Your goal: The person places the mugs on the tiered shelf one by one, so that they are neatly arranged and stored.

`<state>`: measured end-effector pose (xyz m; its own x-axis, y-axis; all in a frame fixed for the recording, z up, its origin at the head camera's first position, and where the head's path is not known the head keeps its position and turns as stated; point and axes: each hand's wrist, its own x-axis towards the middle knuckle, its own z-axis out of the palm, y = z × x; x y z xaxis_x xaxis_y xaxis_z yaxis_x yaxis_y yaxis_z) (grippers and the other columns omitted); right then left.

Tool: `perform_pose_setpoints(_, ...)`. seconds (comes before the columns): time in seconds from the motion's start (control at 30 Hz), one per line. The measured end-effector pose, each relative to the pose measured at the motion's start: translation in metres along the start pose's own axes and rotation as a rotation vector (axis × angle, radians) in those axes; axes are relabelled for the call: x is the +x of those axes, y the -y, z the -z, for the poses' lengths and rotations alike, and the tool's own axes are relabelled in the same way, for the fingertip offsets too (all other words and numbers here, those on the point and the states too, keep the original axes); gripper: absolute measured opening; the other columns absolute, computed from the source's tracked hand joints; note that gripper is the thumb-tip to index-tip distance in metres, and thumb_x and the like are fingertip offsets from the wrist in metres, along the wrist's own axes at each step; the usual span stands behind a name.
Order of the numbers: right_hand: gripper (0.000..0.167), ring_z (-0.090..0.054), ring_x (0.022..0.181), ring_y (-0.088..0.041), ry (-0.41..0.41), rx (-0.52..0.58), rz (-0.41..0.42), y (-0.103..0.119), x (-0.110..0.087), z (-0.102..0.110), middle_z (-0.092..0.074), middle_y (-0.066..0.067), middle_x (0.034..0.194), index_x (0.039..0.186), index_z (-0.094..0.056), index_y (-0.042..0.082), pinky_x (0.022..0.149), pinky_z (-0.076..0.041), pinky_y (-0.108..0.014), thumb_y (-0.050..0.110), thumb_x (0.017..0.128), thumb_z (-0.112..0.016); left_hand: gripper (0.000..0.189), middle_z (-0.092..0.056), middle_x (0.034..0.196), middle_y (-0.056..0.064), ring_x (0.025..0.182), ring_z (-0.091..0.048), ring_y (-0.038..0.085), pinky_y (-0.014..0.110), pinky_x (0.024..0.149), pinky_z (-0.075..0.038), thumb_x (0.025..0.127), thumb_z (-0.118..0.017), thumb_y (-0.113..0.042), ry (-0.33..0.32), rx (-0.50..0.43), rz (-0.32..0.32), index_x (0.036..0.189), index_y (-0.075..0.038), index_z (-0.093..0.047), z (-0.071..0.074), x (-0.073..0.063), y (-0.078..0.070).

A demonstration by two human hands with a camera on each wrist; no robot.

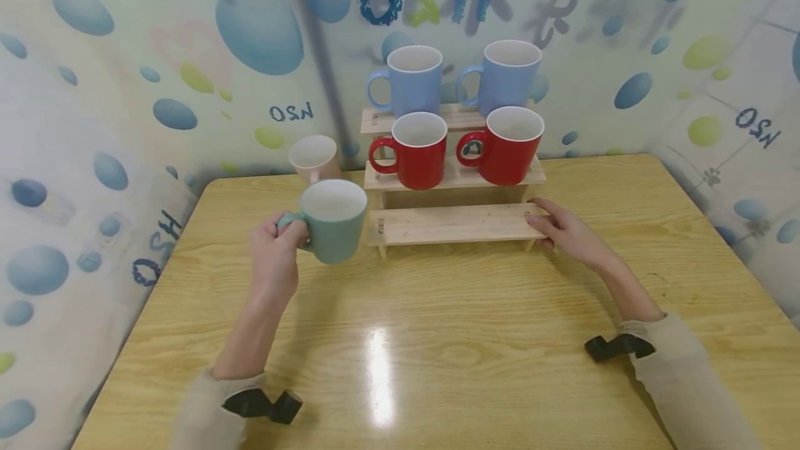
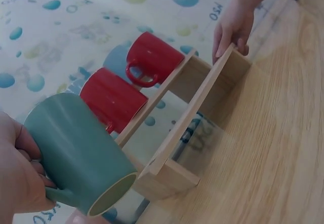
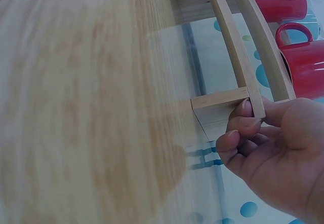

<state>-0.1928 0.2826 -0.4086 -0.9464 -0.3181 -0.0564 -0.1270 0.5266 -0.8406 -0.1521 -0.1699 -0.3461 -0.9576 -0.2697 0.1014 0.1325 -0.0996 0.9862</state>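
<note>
My left hand (image 1: pixel 275 255) grips a green mug (image 1: pixel 337 224) by its handle and holds it up, left of the wooden rack's lowest step. In the left wrist view the green mug (image 2: pixel 76 153) tilts, its base toward the rack. My right hand (image 1: pixel 571 231) pinches the right end of the lowest step (image 1: pixel 456 224), thumb on top and fingers beneath. That step carries nothing. Two red mugs (image 1: pixel 420 155) (image 1: pixel 509 148) stand on the middle step, and two blue mugs (image 1: pixel 419 82) (image 1: pixel 509 78) on the top one, all with handles to the left.
A pale pink mug (image 1: pixel 314 157) stands on the table left of the rack, partly behind the green mug. The wooden table (image 1: pixel 475 339) reaches back to a wall (image 1: pixel 187 47) with coloured dots and letters. Walls also stand at both sides.
</note>
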Motion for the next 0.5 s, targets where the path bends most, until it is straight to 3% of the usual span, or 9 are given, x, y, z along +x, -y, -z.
perform_pose_setpoints(0.5,0.061,-0.046,0.065,-0.018,0.024,0.020,-0.023,0.000,0.001,0.002,-0.041,-0.007,0.074,0.155,-0.018,-0.008,0.063,-0.042,-0.031,0.022,0.109,-0.044,0.034,-0.022,0.058,-0.004,0.060,-0.021,0.013,0.028,0.069,-0.027,0.076,-0.046,0.010,0.136,-0.058,-0.014,0.060,-0.012,-0.028,-0.045,-0.004,0.010)
